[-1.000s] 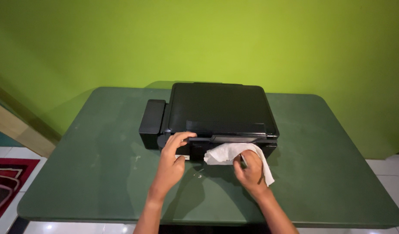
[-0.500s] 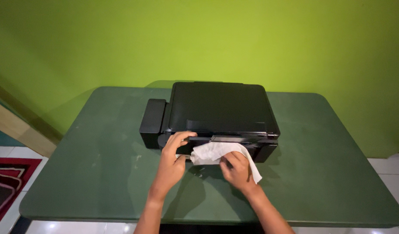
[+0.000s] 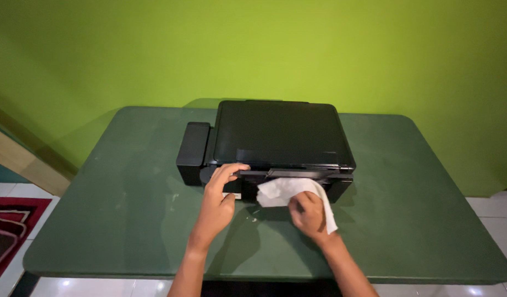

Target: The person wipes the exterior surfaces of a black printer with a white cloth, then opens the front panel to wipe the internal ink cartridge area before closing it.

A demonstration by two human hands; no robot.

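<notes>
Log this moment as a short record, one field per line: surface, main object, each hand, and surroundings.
Surface: dark green table with rounded corners
Main object: black flat-topped printer, lid closed, with a black box-shaped side unit on its left side
Left hand: fingertips on the printer's front left edge, holding nothing
Right hand: gripping a crumpled white cloth pressed against the printer's lower front
Surroundings: lime green wall; white tiled floor; red patterned rug at far left

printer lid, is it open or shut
Shut. The printer lid lies flat and flush on the body, with no gap showing. The left hand rests at its front edge; the right hand presses a white cloth there.
</notes>
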